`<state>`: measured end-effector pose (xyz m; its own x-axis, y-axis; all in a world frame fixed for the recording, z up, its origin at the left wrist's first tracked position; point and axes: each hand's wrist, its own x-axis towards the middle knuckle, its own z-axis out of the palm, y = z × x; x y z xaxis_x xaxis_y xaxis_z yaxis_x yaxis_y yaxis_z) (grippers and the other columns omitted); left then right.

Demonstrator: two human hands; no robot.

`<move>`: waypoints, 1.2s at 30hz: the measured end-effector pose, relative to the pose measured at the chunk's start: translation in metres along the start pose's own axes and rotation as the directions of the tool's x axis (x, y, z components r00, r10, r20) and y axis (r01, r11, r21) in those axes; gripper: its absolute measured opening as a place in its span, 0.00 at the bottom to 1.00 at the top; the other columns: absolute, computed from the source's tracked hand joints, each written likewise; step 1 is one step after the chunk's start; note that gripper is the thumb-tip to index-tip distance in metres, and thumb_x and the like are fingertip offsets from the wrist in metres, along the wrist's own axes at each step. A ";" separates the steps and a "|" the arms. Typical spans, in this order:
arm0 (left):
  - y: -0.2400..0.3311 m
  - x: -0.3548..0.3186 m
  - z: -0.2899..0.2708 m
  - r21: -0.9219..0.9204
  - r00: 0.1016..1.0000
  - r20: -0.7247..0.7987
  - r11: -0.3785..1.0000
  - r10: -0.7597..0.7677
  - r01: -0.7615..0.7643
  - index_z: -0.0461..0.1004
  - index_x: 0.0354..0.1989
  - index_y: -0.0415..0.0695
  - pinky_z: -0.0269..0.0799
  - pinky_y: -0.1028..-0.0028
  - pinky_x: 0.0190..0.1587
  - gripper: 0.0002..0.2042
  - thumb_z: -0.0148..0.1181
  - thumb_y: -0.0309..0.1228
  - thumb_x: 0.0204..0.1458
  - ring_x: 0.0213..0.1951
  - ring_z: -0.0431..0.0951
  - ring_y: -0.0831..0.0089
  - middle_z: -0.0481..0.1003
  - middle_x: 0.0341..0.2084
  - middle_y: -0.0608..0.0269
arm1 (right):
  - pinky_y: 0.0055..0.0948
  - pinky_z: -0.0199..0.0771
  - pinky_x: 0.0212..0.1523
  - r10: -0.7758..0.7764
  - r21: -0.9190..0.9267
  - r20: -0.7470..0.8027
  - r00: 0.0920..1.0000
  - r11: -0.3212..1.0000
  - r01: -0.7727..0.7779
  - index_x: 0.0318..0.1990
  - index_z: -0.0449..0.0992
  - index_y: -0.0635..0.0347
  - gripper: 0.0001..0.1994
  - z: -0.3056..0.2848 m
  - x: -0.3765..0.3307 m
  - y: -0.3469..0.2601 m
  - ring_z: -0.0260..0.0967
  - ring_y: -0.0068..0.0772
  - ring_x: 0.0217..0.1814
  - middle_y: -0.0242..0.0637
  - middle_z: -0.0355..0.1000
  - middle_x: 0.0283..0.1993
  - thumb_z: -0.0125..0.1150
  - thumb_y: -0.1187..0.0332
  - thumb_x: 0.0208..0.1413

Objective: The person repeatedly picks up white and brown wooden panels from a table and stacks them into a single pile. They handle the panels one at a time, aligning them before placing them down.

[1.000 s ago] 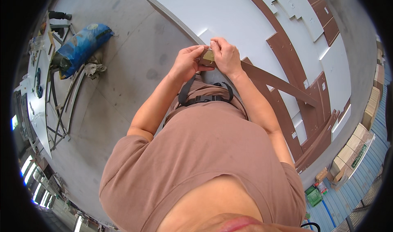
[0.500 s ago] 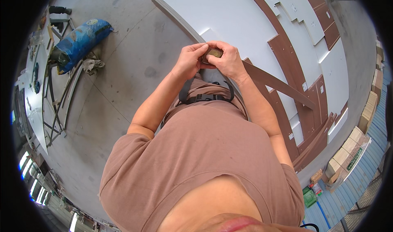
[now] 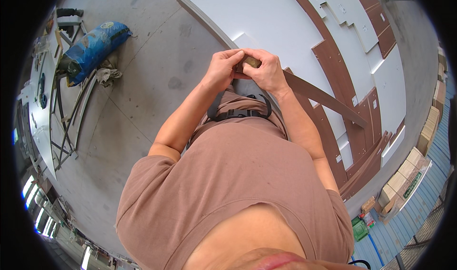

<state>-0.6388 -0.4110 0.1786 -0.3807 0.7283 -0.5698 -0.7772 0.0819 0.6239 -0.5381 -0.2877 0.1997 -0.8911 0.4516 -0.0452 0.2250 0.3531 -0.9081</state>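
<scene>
Person's left hand (image 3: pixel 223 70) grips brown piece (image 3: pixel 241 66) between hands; right hand (image 3: pixel 268 72) closed on it too, beside gold-coloured patch (image 3: pixel 253 61). Brown strip (image 3: pixel 328 100), apparently its continuation, extends past right hand.

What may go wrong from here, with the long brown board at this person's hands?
The left hand and right hand hold one end of the long brown board; if the grip slips, that end might drop. The board appears to lie over other brown panels, so dragging it could scratch them. The small gold-coloured piece is close to the right hand, which might push it out of place.
</scene>
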 end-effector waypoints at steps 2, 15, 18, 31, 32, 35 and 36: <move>-0.001 0.001 0.000 0.005 1.000 -0.013 1.000 -0.005 0.005 0.76 0.52 0.34 0.85 0.62 0.41 0.15 0.52 0.34 0.66 0.39 0.82 0.68 0.80 0.40 0.56 | 0.38 0.77 0.45 -0.011 0.004 -0.002 1.000 1.000 0.011 0.46 0.82 0.60 0.17 0.000 0.000 0.000 0.76 0.47 0.41 0.48 0.79 0.39 0.62 0.68 0.46; -0.007 0.008 -0.002 -0.014 0.997 -0.065 0.999 -0.035 0.034 0.75 0.50 0.32 0.85 0.62 0.40 0.15 0.50 0.32 0.67 0.38 0.82 0.66 0.79 0.40 0.53 | 0.40 0.76 0.44 -0.093 -0.041 0.025 0.995 0.995 0.094 0.44 0.79 0.62 0.14 0.001 0.002 0.010 0.75 0.51 0.40 0.48 0.78 0.37 0.59 0.70 0.49; -0.008 0.010 -0.004 -0.029 0.997 -0.059 0.999 -0.047 0.046 0.75 0.51 0.31 0.85 0.60 0.40 0.15 0.50 0.32 0.67 0.39 0.82 0.64 0.79 0.40 0.52 | 0.39 0.76 0.46 -0.052 -0.004 0.035 0.998 0.999 0.052 0.44 0.79 0.64 0.14 0.001 0.001 0.017 0.75 0.51 0.42 0.49 0.78 0.41 0.59 0.71 0.50; -0.008 0.019 -0.006 -0.030 0.996 -0.079 0.999 -0.039 0.036 0.74 0.51 0.33 0.84 0.64 0.36 0.14 0.53 0.33 0.65 0.36 0.82 0.68 0.79 0.39 0.53 | 0.39 0.69 0.43 -0.226 -0.466 -0.223 0.948 0.879 0.100 0.30 0.81 0.56 0.06 0.015 -0.020 0.014 0.70 0.40 0.40 0.33 0.73 0.34 0.71 0.67 0.47; -0.008 0.019 -0.006 -0.036 0.994 -0.094 0.998 -0.056 0.053 0.74 0.51 0.33 0.84 0.65 0.36 0.14 0.54 0.33 0.65 0.36 0.82 0.69 0.79 0.39 0.53 | 0.39 0.70 0.42 -0.227 -0.457 -0.226 0.947 0.883 0.102 0.30 0.81 0.56 0.06 0.018 -0.020 0.013 0.70 0.40 0.40 0.34 0.73 0.34 0.71 0.67 0.47; -0.010 0.020 -0.006 -0.031 0.995 -0.090 0.999 -0.042 0.039 0.74 0.51 0.33 0.84 0.67 0.35 0.15 0.54 0.33 0.65 0.34 0.81 0.70 0.79 0.38 0.55 | 0.39 0.71 0.40 -0.220 -0.472 -0.224 0.949 0.877 0.092 0.29 0.79 0.56 0.05 0.023 -0.017 0.012 0.70 0.41 0.39 0.35 0.73 0.33 0.68 0.68 0.49; -0.010 0.020 -0.007 -0.011 0.993 -0.112 0.999 -0.047 0.046 0.74 0.51 0.33 0.83 0.67 0.35 0.15 0.54 0.33 0.66 0.34 0.81 0.71 0.79 0.38 0.55 | 0.39 0.71 0.39 -0.206 -0.482 -0.223 0.953 0.873 0.076 0.29 0.78 0.56 0.04 0.024 -0.016 0.012 0.70 0.41 0.38 0.35 0.72 0.33 0.67 0.68 0.50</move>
<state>-0.6422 -0.4017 0.1571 -0.3970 0.6430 -0.6549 -0.7996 0.1080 0.5907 -0.5312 -0.3106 0.1798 -0.8075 0.5402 0.2369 0.3185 0.7373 -0.5959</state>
